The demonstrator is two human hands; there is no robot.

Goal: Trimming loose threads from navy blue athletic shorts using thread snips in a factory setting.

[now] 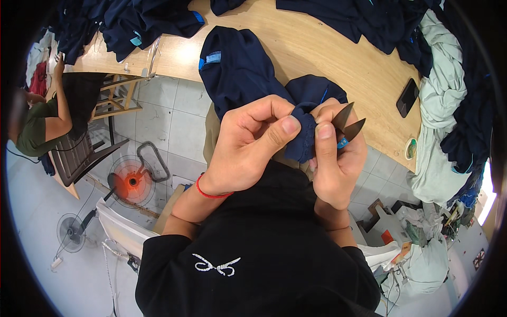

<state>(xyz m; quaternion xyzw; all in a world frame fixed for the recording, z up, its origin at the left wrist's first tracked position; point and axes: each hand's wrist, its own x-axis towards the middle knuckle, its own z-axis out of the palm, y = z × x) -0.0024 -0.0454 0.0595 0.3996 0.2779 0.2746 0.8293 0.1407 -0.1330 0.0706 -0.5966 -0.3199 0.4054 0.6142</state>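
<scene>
A navy blue garment (236, 74) runs from the wooden table's edge toward me, with a light blue label near its far end. My left hand (240, 150), a red cord round its wrist, pinches a gathered edge of the cloth between thumb and forefinger. Facing it, my right hand (338, 169) grips the same edge with thumb and fingers. Tucked in that right hand are thread snips (349, 124), their two dark blades spread apart and pointing up to the right. A bit of blue shows at their base; the rest is hidden by my fingers.
The wooden table (311, 50) carries heaps of navy garments (140, 24) along its far side. A black phone (407, 98) lies near its right edge, beside pale green cloth (441, 68). On the left are an orange fan (132, 180) and a seated person (45, 124).
</scene>
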